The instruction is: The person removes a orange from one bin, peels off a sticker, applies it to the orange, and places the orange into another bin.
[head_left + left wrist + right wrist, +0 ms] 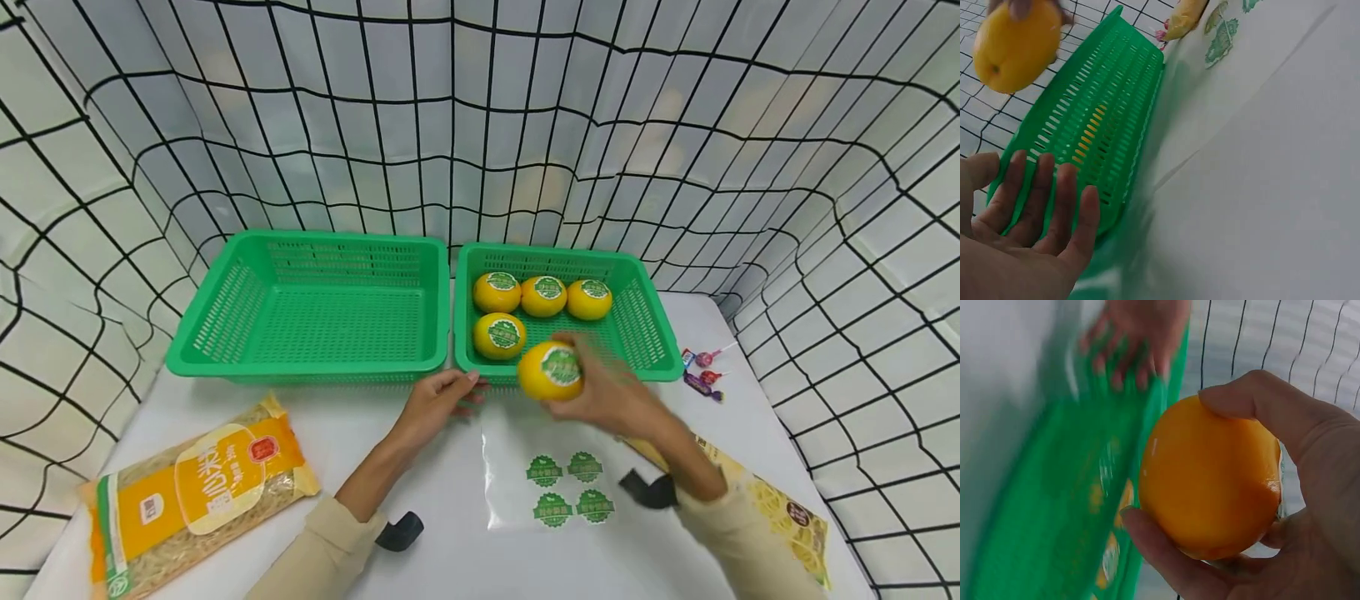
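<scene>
My right hand grips an orange with a green-and-white sticker on it, held over the front rim of the right green basket. In the right wrist view, thumb and fingers wrap around the orange. Several more stickered oranges sit inside that basket. My left hand is at the basket's front left corner, fingers loosely extended and holding nothing. The left wrist view has this hand in front of the basket's slotted wall, palm showing.
A second green basket stands to the left, with no fruit in it. A clear sheet with several green stickers lies in front. An orange-and-clear food bag is at left, a yellow packet and wrapped candies at right. Black netting surrounds the table.
</scene>
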### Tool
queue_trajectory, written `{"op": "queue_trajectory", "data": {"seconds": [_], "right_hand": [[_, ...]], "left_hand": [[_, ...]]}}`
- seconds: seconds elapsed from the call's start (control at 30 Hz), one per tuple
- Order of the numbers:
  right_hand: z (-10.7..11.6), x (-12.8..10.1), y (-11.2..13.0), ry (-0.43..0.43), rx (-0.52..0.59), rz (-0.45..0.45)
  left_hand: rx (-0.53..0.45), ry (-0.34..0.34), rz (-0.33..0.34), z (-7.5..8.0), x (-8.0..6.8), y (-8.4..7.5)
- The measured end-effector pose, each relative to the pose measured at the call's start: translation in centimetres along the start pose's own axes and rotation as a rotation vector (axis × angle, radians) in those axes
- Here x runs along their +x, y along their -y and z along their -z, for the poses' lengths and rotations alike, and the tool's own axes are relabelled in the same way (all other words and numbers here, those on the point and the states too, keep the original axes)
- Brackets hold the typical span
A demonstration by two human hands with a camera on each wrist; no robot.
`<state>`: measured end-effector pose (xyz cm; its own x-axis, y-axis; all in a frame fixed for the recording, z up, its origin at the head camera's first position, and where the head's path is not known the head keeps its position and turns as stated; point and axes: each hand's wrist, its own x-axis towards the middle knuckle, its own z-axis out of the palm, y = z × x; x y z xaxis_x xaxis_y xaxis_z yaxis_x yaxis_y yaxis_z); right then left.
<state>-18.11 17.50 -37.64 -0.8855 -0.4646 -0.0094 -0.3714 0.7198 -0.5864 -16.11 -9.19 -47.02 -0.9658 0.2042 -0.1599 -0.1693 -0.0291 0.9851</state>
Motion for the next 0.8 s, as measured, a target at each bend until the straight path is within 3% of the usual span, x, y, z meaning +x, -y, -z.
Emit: {"op": "queue_trajectory", "data": {"seconds": [0.13, 0.23, 0.3, 0.47, 0.8], "right_hand": [[4.5, 6.1, -3.5, 0.091, -0.103, 0.024], [5.6, 9.9, -5.6, 0.268, -0.242, -0.040], [5.5, 11.4, -6.7, 0.398, -0.270, -0.096], [4.5, 12.9, -7.7, 0.550, -0.241, -0.161], [4.4, 13.3, -6.7, 0.561, -0.387, -0.150]], "left_hand": [[-0.066, -0.009, -0.005, -0.4, 0.8, 0.4], [-0.098, 0.006, -0.002, -0.8, 1.2, 0.7], [-0.109, 0.023, 0.005, -1.0, 1.3, 1.0], [-0.124, 0.042, 0.017, -1.5, 1.4, 1.4], [-0.128, 0.018, 0.012, -1.9, 1.7, 1.1]]}}
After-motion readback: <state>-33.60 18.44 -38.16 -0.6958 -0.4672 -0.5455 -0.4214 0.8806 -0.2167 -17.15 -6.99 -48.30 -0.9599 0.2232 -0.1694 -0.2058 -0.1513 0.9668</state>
